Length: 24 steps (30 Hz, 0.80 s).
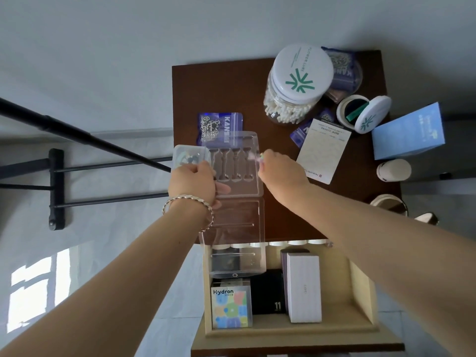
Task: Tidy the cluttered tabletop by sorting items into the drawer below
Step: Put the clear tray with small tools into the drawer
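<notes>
Currently L hand grips clear blister tray w/ molded slots; R hand pinches small pale item.

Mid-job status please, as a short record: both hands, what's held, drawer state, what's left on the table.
left hand: grips clear blister tray at its left edge
right hand: pinches the tray's right edge
tray position: over the tabletop front edge
drawer: open; holds Hydron box, black box, white box
still on tabletop: cotton swab jar, purple pouch, card, blue box
</notes>
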Each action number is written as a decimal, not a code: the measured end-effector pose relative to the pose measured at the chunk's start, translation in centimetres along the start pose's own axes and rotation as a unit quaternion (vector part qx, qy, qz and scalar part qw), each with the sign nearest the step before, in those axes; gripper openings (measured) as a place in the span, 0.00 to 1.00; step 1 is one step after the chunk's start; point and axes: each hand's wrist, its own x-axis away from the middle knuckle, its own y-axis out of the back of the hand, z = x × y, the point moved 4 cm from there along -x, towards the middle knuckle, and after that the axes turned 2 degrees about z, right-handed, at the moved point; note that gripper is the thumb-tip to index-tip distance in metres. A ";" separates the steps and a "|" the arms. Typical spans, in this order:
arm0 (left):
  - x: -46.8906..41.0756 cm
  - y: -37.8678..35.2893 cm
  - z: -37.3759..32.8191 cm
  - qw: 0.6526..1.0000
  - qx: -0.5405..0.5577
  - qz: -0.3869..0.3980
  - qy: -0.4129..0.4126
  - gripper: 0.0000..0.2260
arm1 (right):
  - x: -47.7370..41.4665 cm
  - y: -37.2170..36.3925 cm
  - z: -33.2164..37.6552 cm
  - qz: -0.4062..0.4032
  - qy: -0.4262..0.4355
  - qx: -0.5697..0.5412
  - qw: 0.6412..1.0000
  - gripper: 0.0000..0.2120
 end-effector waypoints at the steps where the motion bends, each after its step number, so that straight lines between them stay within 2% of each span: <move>1: 0.2 -0.1 0.0 1.000 -0.009 0.005 -0.007 0.12 | 0.3 0.5 -0.6 -0.018 -0.057 -0.120 0.991 0.11; 3: 0.7 -0.4 0.1 0.999 -0.027 0.016 -0.018 0.12 | 1.3 1.5 -1.6 -0.037 -0.143 -0.332 0.932 0.11; 5: 1.2 -1.0 0.0 0.998 -0.040 0.035 -0.027 0.12 | 2.8 3.1 -2.7 -0.042 -0.201 -0.475 0.856 0.11; 8: 2.1 -2.5 0.1 0.997 -0.037 0.072 -0.021 0.10 | 5.5 5.4 -3.1 -0.009 -0.217 -0.610 0.762 0.09; 10: 2.8 -3.8 0.2 0.994 -0.027 0.102 -0.019 0.10 | 7.1 6.9 -2.9 0.019 -0.189 -0.650 0.735 0.09; 11: 3.3 -4.6 0.1 0.993 -0.022 0.118 -0.022 0.10 | 8.0 7.6 -2.9 0.030 -0.181 -0.645 0.742 0.08; 14: 4.6 -6.7 -0.3 0.987 -0.023 0.153 -0.046 0.10 | 9.3 8.7 -3.3 0.040 -0.194 -0.573 0.795 0.06; 17: 5.8 -7.9 -0.6 0.981 -0.034 0.176 -0.073 0.12 | 9.7 8.8 -4.2 0.029 -0.216 -0.489 0.845 0.03; 19: 6.3 -8.5 -0.5 0.979 -0.040 0.183 -0.083 0.12 | 9.7 8.9 -4.4 0.011 -0.195 -0.451 0.871 0.05; 21: 6.7 -9.0 -0.4 0.979 -0.039 0.184 -0.083 0.11 | 9.9 9.0 -4.5 -0.009 -0.169 -0.434 0.885 0.07; 24: 7.2 -9.6 -0.2 0.979 -0.033 0.187 -0.070 0.09 | 10.2 8.3 -4.6 -0.018 -0.154 -0.438 0.886 0.13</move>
